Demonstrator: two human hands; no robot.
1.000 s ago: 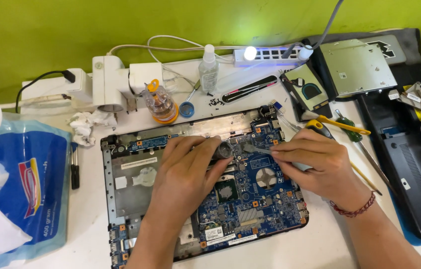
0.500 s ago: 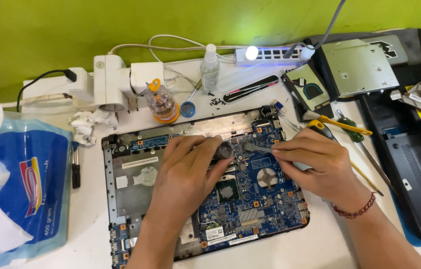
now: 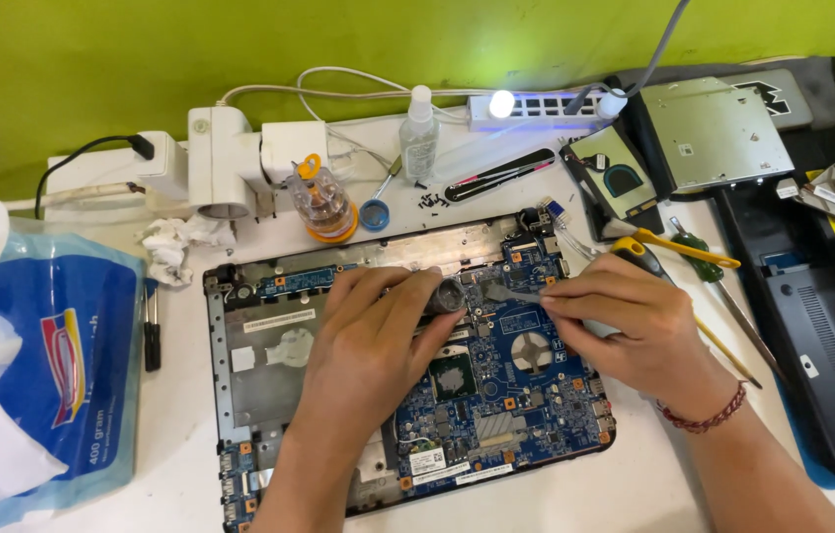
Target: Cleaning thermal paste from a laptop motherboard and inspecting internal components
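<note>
An opened laptop base with a blue motherboard (image 3: 521,415) lies on the white table. My left hand (image 3: 373,341) rests on the board and grips a small dark round container (image 3: 449,295) above the bare processor chip (image 3: 453,376). My right hand (image 3: 625,326) holds a thin grey flat tool (image 3: 508,293) whose tip points left at that container. A beaded bracelet (image 3: 704,419) circles my right wrist.
Yellow-handled screwdrivers (image 3: 679,252) lie right of the board. A hard drive (image 3: 617,181), optical drive (image 3: 715,133) and black laptop parts (image 3: 832,326) fill the right side. Small bottles (image 3: 323,202), a power strip (image 3: 536,104) and white adapters (image 3: 230,163) stand behind. A blue plastic bag (image 3: 42,365) lies left.
Both hands have stayed almost still over the board; the tool tip remains at the small container.
</note>
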